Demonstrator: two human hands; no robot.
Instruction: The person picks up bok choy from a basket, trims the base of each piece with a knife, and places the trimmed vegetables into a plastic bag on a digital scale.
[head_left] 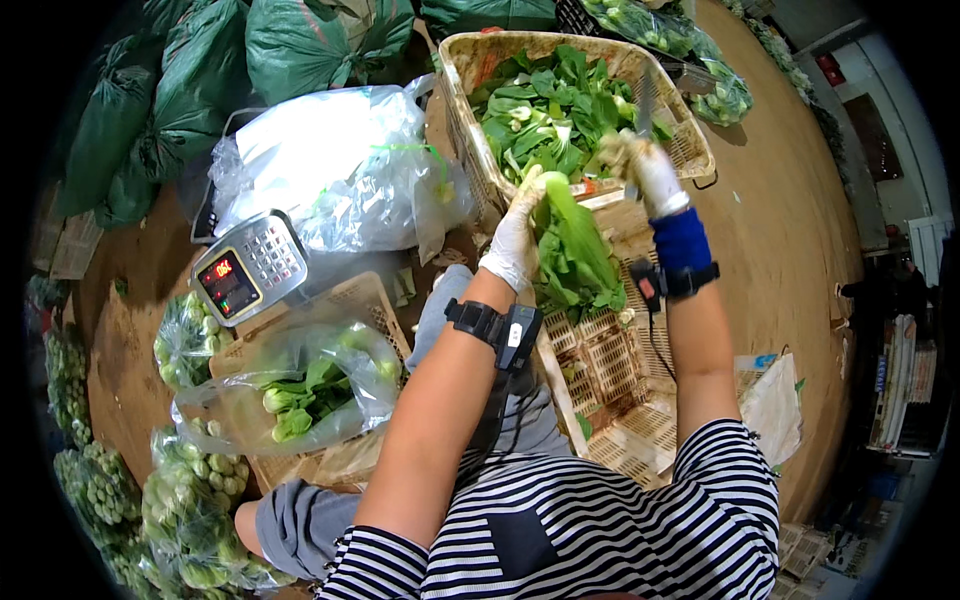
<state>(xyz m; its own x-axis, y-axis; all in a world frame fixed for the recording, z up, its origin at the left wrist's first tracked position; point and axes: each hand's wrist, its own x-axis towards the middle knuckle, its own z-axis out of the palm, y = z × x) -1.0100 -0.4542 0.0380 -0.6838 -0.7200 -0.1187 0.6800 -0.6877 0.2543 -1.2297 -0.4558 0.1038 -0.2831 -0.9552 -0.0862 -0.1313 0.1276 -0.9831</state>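
Observation:
My left hand [514,240], in a white glove, is closed around a head of bok choy [572,245]. Its pale base points up and its leaves hang down over a beige slatted crate [612,372]. To the right, my right hand [648,172], also gloved, grips a knife [646,98] with the blade pointing up and away from me. The knife's handle is mostly hidden by my fingers. Just beyond both hands, a large stained plastic crate [452,95] holds a heap of loose bok choy [560,105].
On my left, an open clear bag [215,415] with bok choy lies on a crate beside a digital scale [248,266]. Stacked clear plastic bags [330,160] lie behind the scale. Green sacks [300,50] stand at the back. Filled bags of bok choy [195,485] are at lower left.

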